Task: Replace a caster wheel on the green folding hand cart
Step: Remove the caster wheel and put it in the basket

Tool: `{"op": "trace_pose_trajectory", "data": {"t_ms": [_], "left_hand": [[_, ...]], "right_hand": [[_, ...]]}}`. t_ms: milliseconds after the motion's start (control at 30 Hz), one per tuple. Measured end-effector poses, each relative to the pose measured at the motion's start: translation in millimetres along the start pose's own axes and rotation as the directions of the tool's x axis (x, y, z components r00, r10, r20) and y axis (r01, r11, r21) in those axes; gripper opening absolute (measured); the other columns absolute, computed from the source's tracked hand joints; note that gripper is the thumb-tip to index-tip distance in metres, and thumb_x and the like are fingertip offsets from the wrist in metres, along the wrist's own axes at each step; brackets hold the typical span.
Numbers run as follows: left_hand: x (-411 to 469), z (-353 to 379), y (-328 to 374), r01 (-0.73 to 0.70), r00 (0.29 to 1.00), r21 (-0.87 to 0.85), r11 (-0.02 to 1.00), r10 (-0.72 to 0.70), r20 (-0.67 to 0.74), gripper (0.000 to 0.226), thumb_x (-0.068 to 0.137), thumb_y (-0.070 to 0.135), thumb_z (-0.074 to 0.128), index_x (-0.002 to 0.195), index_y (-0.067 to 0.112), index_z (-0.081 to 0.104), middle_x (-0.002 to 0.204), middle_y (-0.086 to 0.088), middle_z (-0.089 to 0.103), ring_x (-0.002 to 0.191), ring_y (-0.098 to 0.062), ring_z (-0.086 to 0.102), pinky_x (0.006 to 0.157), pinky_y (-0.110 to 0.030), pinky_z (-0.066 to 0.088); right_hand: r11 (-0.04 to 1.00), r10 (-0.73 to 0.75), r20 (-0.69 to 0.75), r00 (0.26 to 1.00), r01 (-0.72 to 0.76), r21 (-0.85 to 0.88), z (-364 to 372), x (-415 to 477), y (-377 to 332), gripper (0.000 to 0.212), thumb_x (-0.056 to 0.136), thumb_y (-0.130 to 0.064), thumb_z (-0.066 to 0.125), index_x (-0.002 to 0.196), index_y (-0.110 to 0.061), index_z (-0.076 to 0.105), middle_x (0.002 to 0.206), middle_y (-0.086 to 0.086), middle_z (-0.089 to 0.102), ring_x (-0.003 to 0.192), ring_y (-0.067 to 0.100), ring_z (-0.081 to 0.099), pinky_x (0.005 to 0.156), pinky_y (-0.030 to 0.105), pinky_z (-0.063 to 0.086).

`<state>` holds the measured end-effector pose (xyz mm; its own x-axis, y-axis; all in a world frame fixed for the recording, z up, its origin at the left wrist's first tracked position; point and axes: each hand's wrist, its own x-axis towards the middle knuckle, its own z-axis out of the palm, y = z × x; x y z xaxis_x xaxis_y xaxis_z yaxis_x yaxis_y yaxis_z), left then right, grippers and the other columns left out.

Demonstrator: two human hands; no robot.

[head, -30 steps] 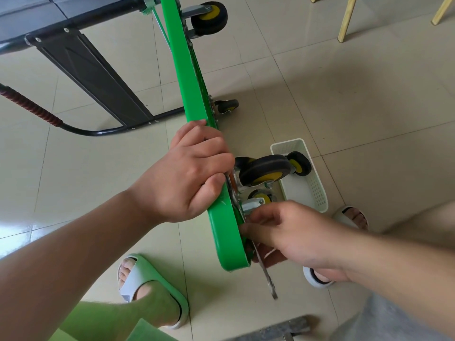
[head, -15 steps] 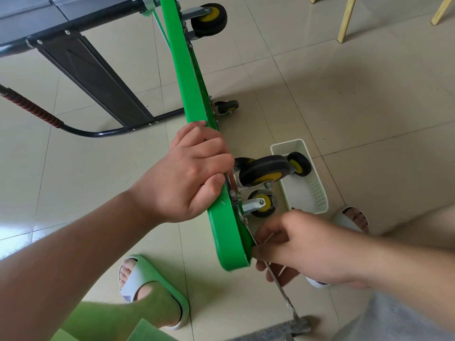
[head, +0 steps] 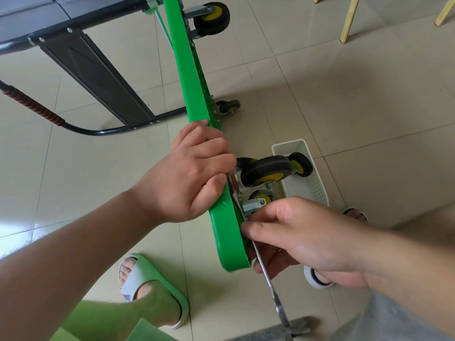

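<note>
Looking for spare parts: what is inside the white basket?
A black, yellow-hubbed wheel lies at the basket's far end. The cart's caster and the right hand cover part of its left side.

A home: glossy tiled floor (head: pixel 344 99), slippers (head: pixel 157 289), wooden chair legs (head: pixel 348 19).

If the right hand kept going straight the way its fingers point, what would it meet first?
The green hand cart's deck edge: the right hand, gripping a thin metal tool, has its fingertips seemingly right against it, though depth is hard to judge.
</note>
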<state>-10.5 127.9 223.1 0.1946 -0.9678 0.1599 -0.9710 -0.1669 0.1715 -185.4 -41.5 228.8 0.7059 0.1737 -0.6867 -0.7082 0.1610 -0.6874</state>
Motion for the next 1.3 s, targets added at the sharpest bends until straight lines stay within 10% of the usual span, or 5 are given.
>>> {"op": "trace_pose_trajectory", "data": {"t_ms": [333,533,1033,1300], "left_hand": [[0.5,0.1,0.1,0.008,1.0,-0.01,1.0,-0.008,0.001,0.037,0.102,0.024,0.032,0.095,0.011,0.067,0.101,-0.008,0.061,0.111,-0.032,0.056,0.12,-0.056,0.028],[-0.3,0.3,0.5,0.011,1.0,-0.007,1.0,-0.011,0.002,0.037,0.102,0.024,0.032,0.095,0.012,0.067,0.101,-0.008,0.061,0.111,-0.031,0.055,0.121,-0.053,0.027],[0.8,0.1,1.5,0.005,1.0,-0.002,1.0,-0.005,-0.016,0.037,0.102,0.023,0.032,0.093,0.011,0.066,0.101,-0.009,0.061,0.11,-0.032,0.055,0.119,-0.054,0.029],[-0.1,-0.2,1.3,0.01,1.0,-0.009,1.0,-0.01,-0.007,0.038,0.102,0.024,0.032,0.095,0.011,0.067,0.102,-0.008,0.062,0.111,-0.031,0.055,0.122,-0.051,0.026]], "right_hand": [[0.965,-0.12,-0.19,0.974,0.069,-0.254,-8.4,34.0,22.7,0.014,0.088,-0.034,0.08,0.099,-0.026,0.077,0.097,0.0,0.079,0.094,0.018,0.074,0.097,0.045,0.057],[0.927,-0.085,-0.162,0.983,0.018,-0.375,-8.4,24.1,25.7,0.016,0.088,-0.042,0.076,0.098,-0.029,0.075,0.089,0.0,0.077,0.084,0.024,0.073,0.089,0.051,0.06],[1.0,0.014,-0.006,1.0,-0.014,-0.022,-4.3,-8.7,-6.0,0.024,0.097,-0.021,0.066,0.097,0.002,0.072,0.082,0.017,0.072,0.065,0.02,0.069,0.057,0.026,0.057],[0.988,-0.028,-0.112,0.993,0.011,-0.153,-5.2,16.7,13.6,0.014,0.094,-0.025,0.074,0.1,-0.012,0.075,0.093,0.014,0.078,0.077,0.022,0.075,0.076,0.039,0.064]]}}
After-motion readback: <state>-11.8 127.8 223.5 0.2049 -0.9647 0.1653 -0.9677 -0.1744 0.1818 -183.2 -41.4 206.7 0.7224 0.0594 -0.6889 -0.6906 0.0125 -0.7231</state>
